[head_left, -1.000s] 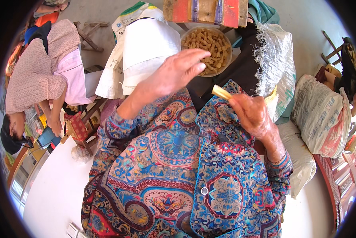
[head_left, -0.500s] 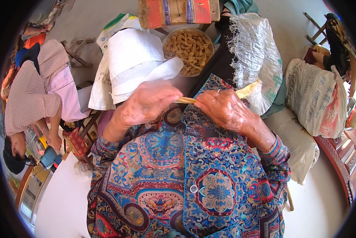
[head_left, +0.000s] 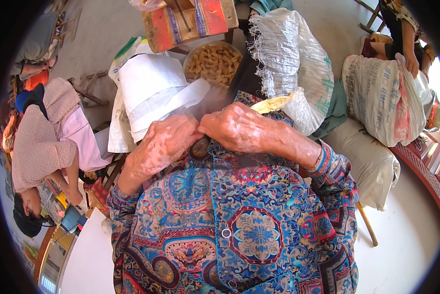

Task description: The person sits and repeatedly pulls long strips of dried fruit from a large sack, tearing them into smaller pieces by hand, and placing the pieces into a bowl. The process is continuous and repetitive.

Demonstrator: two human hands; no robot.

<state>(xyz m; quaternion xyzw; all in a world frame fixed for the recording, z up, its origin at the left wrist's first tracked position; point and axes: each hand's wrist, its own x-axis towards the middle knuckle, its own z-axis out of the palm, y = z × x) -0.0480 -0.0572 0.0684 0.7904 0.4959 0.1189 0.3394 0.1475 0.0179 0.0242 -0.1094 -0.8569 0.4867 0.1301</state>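
My right hand is closed around a pale yellow, dried leaf-like strip, whose wide wrinkled end sticks out past the knuckles. Against its fingertips, my left hand is closed in a pinch; the part of the strip between the two hands is hidden by the fingers. Both hands are held in front of my patterned blouse. Beyond them a round tub holds many small yellowish-brown folded pieces. A white cloth-like bundle stands just beyond my left hand.
A wooden bench with red panels stands past the tub. To the right are a frayed woven sack, a fuller sack and a pale bundle. A person in a dotted top sits at left; another person's arm reaches down at right.
Both hands have come together, hiding the strip's middle that showed between them. My right hand has moved left. The view has shifted a little.
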